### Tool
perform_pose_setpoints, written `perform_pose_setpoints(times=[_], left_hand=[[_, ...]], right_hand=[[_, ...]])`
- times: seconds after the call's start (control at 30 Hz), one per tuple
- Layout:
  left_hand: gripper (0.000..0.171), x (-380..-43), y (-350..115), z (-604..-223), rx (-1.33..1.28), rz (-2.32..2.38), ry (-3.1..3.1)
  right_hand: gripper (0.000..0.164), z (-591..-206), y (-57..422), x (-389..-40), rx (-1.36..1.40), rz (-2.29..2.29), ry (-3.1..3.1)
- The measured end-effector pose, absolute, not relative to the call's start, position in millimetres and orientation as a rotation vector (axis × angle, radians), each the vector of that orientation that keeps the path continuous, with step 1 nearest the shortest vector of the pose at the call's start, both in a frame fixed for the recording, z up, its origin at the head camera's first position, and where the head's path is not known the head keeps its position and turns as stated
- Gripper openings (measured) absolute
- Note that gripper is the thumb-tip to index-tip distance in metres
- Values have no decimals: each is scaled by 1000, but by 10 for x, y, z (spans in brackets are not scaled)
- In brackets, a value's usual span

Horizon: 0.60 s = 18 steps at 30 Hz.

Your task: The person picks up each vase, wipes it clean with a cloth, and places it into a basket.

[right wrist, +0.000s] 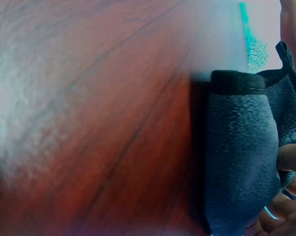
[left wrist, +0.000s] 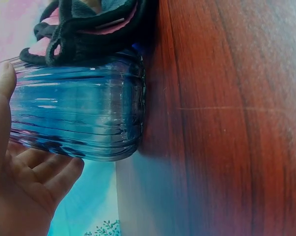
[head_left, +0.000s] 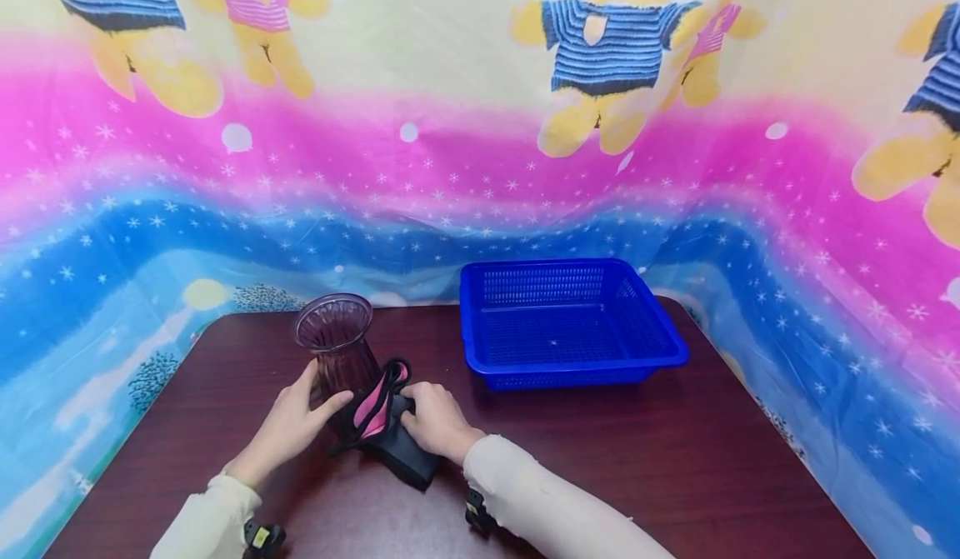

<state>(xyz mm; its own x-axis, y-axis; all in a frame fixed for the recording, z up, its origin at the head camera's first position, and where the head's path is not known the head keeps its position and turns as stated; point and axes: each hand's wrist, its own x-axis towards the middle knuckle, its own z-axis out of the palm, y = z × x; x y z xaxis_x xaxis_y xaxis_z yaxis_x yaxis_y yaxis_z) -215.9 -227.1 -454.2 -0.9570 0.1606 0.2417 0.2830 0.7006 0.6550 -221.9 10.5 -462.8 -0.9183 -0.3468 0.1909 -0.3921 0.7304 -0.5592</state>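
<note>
A ribbed, purple-tinted glass vase (head_left: 348, 367) with a flared rim is on the left part of the table. My left hand (head_left: 292, 421) grips its side, thumb on the near face and fingers round the back. The left wrist view shows the thumb and fingers on either side of the glass body (left wrist: 79, 105), whose base is at the tabletop. In my right hand (head_left: 438, 424) is a folded dark grey cloth (head_left: 405, 455) with black edging and pink patches, held against the vase's right side. Fingers pinch the fuzzy cloth (right wrist: 241, 152) in the right wrist view.
A blue plastic basket (head_left: 480, 367) with perforated sides stands at the back right of the dark wooden table (head_left: 637, 459). Behind and beside the table hangs a curtain (head_left: 450, 151) printed with bears and snowflakes.
</note>
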Motion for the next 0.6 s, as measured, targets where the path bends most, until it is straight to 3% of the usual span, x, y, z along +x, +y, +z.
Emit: perform_pose_setpoints(times=[0.33, 0.6], left_hand=[[77, -2157, -2281, -4544, -362, -1081, -2750], [61, -2157, -2298, -4560, -435, -1068, -2695]], right_hand=[[16, -4561, 110, -2252, 627, 1050, -2771], [26, -4373, 77, -2276, 654, 1045, -2695]])
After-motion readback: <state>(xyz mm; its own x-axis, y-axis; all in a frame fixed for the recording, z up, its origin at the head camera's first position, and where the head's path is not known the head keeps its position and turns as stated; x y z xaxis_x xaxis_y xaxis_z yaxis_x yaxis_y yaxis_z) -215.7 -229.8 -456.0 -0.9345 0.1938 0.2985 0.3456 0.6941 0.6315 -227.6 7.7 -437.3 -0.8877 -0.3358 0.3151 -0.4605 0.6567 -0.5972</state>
